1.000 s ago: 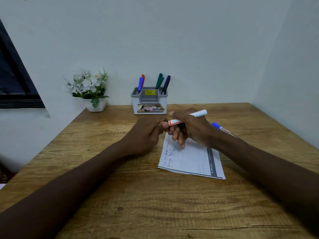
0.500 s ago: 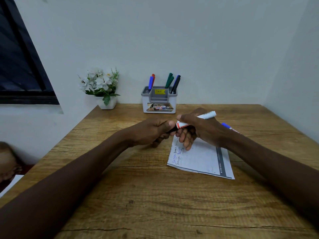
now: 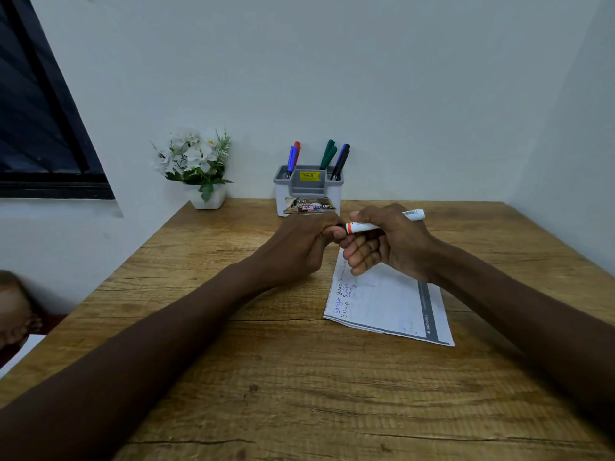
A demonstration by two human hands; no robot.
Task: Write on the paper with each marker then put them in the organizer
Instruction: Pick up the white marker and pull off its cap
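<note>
My right hand [image 3: 389,246] grips a white marker [image 3: 361,226] with an orange band, held level above the far end of the paper [image 3: 386,302]. My left hand [image 3: 304,247] is closed around the marker's dark cap end, fingers touching those of the right hand. The paper lies on the wooden table [image 3: 299,377] and bears several lines of blue and dark handwriting along its left edge. At the back stands the grey and white organizer [image 3: 307,191], holding blue, red, green and dark markers upright.
A small white pot of white flowers [image 3: 196,168] sits at the table's back left corner against the wall. A dark window frame [image 3: 50,128] fills the upper left. Walls close the table at the back and right.
The head view has shifted, so everything sits further right in frame. A little dark now shows between my left fingers and the marker's orange band. The blue marker behind my right wrist is hidden now.
</note>
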